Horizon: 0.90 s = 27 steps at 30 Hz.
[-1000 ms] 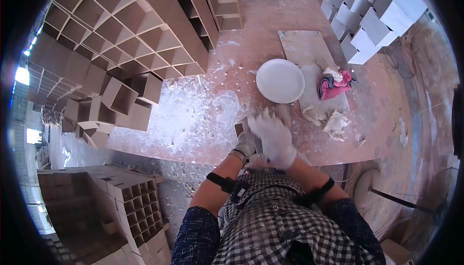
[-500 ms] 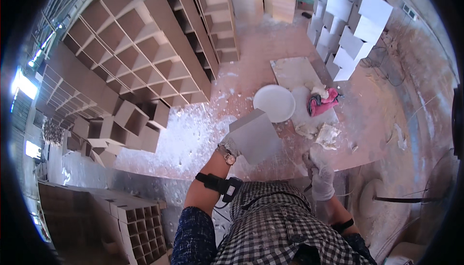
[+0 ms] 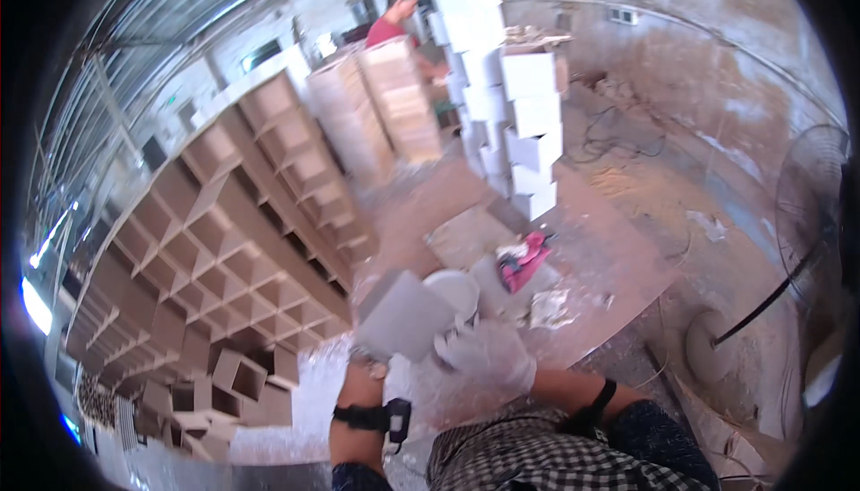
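Observation:
A grey, square-sided box (image 3: 408,314) is held up over the table by my left hand (image 3: 367,353). Most of that hand is hidden by the box, and only the part near the wrist shows. My right hand (image 3: 485,355), in a whitish glove, is at the box's lower right side with its fingers apart. Whether the fingertips touch the box I cannot tell. Just beyond the box lies a round white dish (image 3: 454,291), partly covered by the box and the glove. A pink and dark cloth (image 3: 525,262) rests to the right of the dish.
Stacked brown open boxes (image 3: 215,258) rise on the left; a tall stack of white boxes (image 3: 533,146) stands at the far side. Beyond it, a person in red (image 3: 387,32) is beside board stacks (image 3: 399,101). A standing fan (image 3: 811,191) is at the right.
The view has swung up and to the right, bringing the person in red into sight. My right hand has come from the table's near edge to the grey box.

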Tool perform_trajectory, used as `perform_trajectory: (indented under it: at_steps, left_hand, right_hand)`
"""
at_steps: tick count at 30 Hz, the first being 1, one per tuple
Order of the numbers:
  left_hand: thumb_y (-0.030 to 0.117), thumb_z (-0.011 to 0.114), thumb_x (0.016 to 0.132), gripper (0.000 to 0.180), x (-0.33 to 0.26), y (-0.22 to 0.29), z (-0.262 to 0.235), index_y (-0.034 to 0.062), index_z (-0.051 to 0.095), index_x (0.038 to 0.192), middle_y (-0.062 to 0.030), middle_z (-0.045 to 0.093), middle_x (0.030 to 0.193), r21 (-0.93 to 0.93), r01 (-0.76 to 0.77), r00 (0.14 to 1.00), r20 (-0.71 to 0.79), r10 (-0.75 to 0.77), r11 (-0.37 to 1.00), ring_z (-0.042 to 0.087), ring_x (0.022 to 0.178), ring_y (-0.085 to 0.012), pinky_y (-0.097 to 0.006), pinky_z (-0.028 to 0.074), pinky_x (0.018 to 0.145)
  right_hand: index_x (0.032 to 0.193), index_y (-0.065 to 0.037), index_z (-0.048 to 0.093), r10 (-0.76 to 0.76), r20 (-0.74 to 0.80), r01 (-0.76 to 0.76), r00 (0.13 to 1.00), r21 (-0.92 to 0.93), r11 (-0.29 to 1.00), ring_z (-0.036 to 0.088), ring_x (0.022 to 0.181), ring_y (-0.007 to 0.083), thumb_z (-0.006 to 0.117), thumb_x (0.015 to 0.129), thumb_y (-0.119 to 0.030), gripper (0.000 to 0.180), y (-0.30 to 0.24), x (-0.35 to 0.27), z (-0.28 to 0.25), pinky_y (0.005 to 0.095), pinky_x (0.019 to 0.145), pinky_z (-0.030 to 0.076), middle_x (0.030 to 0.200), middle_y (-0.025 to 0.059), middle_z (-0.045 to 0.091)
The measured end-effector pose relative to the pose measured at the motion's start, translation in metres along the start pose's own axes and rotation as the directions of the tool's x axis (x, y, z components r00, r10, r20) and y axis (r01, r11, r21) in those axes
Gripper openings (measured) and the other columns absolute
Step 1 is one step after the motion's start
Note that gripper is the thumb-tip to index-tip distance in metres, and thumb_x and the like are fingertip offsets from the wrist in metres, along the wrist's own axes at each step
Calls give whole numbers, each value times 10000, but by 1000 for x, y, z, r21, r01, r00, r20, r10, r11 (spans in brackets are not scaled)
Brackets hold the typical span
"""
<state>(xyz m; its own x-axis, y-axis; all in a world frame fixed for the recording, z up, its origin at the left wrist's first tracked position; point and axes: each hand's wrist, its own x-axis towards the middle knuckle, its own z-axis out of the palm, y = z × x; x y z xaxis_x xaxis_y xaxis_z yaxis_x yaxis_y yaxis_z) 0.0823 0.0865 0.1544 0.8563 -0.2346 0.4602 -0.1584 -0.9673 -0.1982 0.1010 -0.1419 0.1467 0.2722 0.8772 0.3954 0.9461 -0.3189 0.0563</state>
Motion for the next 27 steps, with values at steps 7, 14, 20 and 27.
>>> perform_trajectory:
  at_steps: [7, 14, 20, 27]
  left_hand:
    - [259, 514, 926, 371, 100, -23, -37, 59, 513, 1238, -106, 572, 1181, -705, 348, 887, 34, -461, 618, 541, 1105, -231, -354, 448, 923]
    - [261, 507, 933, 332, 334, -3, -120, 55, 545, 1191, -101, 594, 1138, -641, 265, 934, -16, -357, 720, 560, 1065, -224, -349, 462, 888]
    - [263, 501, 939, 307, 500, 15, -154, 52, 573, 1150, -96, 613, 1102, -76, 277, 961, 41, -275, 958, 577, 1031, -217, -344, 473, 858]
    - [266, 495, 947, 290, 618, 42, -121, 48, 605, 1102, -91, 636, 1059, 358, 150, 893, 351, -282, 921, 597, 991, -210, -338, 487, 824]
  right_hand:
    - [907, -75, 637, 138, -193, -32, 971, 471, 881, 621, 800, 259, 590, 791, -158, 151, 89, -124, 51, 350, 743, 489, 829, 103, 617]
    - [1040, -122, 658, 434, -23, -352, 901, 546, 760, 618, 887, 265, 561, 874, -133, 192, 212, -189, 90, 335, 749, 485, 976, 85, 648]
    - [1064, -95, 656, 579, -58, -310, 813, 799, 516, 634, 875, 290, 526, 815, -14, 292, 260, -216, 98, 342, 794, 496, 936, 113, 659]
    - [1022, -25, 672, 708, -113, -379, 697, 781, 497, 627, 834, 135, 624, 842, 11, 191, 292, -228, 116, 271, 804, 508, 907, 59, 679]
